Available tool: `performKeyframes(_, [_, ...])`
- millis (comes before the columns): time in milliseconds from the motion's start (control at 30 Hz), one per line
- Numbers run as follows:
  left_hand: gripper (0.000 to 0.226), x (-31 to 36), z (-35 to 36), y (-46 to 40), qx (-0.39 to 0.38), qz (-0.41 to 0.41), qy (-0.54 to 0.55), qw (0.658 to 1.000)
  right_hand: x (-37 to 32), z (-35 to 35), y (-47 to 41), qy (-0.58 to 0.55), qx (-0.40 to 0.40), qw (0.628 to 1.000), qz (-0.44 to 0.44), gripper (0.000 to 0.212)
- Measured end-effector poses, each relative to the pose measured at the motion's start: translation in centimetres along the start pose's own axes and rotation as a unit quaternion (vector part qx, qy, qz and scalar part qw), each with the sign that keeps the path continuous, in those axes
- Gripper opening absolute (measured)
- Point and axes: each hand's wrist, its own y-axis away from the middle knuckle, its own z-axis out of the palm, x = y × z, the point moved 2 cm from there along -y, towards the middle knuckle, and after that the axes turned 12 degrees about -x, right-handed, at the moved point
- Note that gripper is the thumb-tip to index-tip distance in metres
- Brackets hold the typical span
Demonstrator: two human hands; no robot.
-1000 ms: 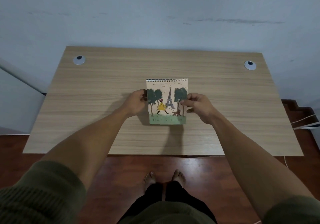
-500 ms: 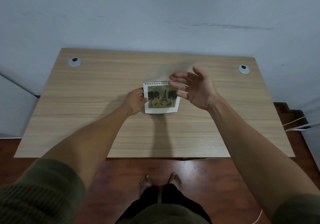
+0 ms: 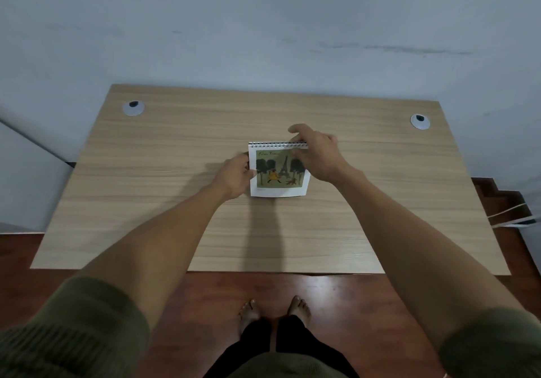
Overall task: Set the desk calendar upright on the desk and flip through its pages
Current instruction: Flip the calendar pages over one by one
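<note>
The desk calendar [image 3: 276, 177] stands upright in the middle of the wooden desk [image 3: 175, 202], its spiral binding on top. The page facing me has a white border around a picture of the Eiffel Tower, trees and a figure in yellow. My left hand [image 3: 235, 175] grips the calendar's left edge. My right hand [image 3: 317, 155] reaches over the top right corner, its fingers at the spiral binding and hiding the page's right side. Whether those fingers pinch a page is unclear.
Two round grey cable grommets sit at the desk's back corners, one left [image 3: 133, 107] and one right [image 3: 420, 121]. A pale wall rises right behind the desk. White cables [image 3: 510, 216] lie on the red-brown floor at the right. My bare feet [image 3: 273, 309] stand before the desk's front edge.
The cover page was flipped over, showing a white-bordered page. My right hand rose open above the calendar, then came down onto its top right corner. My left hand stayed on the left edge.
</note>
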Motion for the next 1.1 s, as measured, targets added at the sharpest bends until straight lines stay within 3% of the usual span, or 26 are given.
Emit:
performKeyframes(200, [0.036,0.2,0.0,0.0,0.006,0.002,-0.016,1.000,0.0,-0.9,-0.4,0.068,-0.040,0.997,-0.020,0.015])
performKeyframes(367, [0.036,0.4,-0.1,0.2,0.001,-0.003,-0.020,1.000,-0.2,-0.6,-0.4,0.129,-0.023,0.991,-0.011,0.022])
performKeyframes(500, [0.035,0.9,0.0,0.2,-0.003,-0.002,-0.011,1.000,-1.5,0.1,-0.6,0.189,-0.048,0.980,-0.031,0.049])
performKeyframes(633, [0.031,1.2,0.0,0.2,-0.004,-0.002,-0.007,1.000,-2.7,-0.1,-1.9,0.156,-0.096,0.983,-0.010,0.029])
performKeyframes(733, [0.034,0.9,-0.2,0.1,-0.004,-0.004,-0.018,1.000,-2.3,-0.8,-2.3,0.168,-0.093,0.981,0.005,0.032])
performKeyframes(833, [0.037,0.9,-0.4,0.2,-0.013,-0.008,-0.015,1.000,0.1,-0.5,-1.3,0.011,-0.049,0.997,0.063,0.091])
performKeyframes(900, [0.037,0.9,-0.5,0.1,-0.015,-0.010,-0.014,1.000,2.2,0.7,0.0,-0.182,0.028,0.979,0.083,0.108])
performKeyframes(1000, [0.039,0.9,-0.7,0.0,-0.024,-0.003,-0.020,1.000,4.1,3.6,2.4,-0.330,0.096,0.926,0.157,0.083])
performKeyframes(1100, [0.040,1.1,-0.8,0.1,-0.023,-0.004,-0.025,0.999,4.9,6.6,3.5,-0.379,0.080,0.902,0.188,0.064])
